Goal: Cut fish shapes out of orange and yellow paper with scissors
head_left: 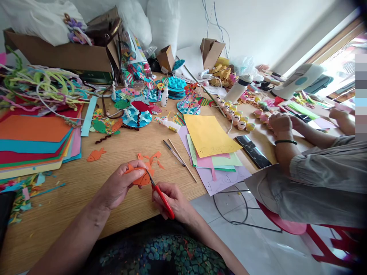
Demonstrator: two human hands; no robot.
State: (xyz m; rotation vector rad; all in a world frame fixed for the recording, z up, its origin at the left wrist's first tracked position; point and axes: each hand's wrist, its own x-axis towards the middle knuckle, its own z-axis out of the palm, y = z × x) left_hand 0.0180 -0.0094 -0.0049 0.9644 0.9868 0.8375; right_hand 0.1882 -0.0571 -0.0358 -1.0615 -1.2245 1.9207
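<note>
Two grips hold: left hand (pixel 122 179), a partly covered orange fish (pixel 141 178); right hand (pixel 175 199), scissors (pixel 164 199), one loop hidden.

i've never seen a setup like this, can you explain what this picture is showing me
There is no machine here, just a person working with bare hands. The one picture comes from a camera worn on their head, looking forward and down.

The left hand holds an orange paper fish. The right hand holds red-handled scissors, their blades at the fish's edge.

On the wooden table lie orange scraps, a second orange fish, a pen beside a thin stick, and yellow paper with pencilled fish outlines. Stacked coloured paper lies to the left. At the right sits another person.
</note>
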